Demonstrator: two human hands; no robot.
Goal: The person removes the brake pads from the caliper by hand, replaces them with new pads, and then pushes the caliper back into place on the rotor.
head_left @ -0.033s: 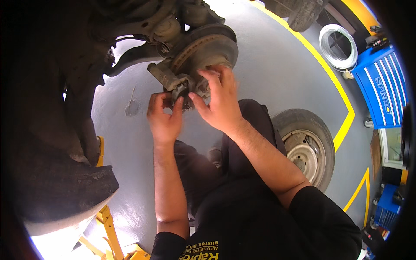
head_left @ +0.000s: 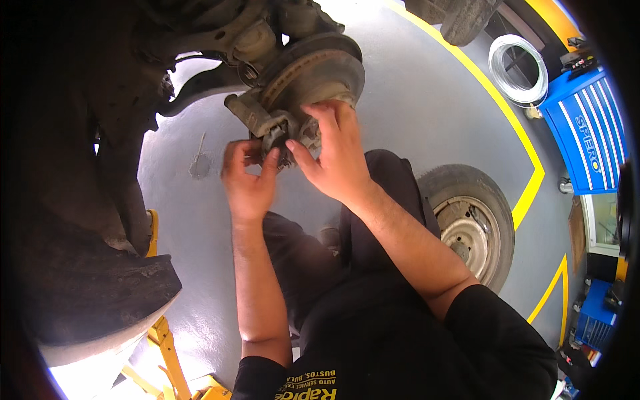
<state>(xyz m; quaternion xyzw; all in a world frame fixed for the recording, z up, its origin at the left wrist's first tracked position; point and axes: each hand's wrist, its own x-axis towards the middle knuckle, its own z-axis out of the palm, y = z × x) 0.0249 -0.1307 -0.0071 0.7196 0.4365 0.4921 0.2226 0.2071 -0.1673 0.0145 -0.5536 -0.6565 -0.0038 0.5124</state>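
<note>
By the lower edge of the brake disc (head_left: pixel 321 75), my left hand (head_left: pixel 251 183) curls at the caliper (head_left: pixel 251 115), pinching or not I cannot tell; my right hand (head_left: pixel 339 159) spreads alongside.

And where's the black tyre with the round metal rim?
The black tyre with its pale metal rim is right of centre in the head view, between the person's black-trousered right knee and the yellow floor line.

The metal brake disc (head_left: pixel 325 77) and caliper (head_left: pixel 251 115) look rough and matt, the floor (head_left: pixel 417 110) smooth and glossy.
</note>
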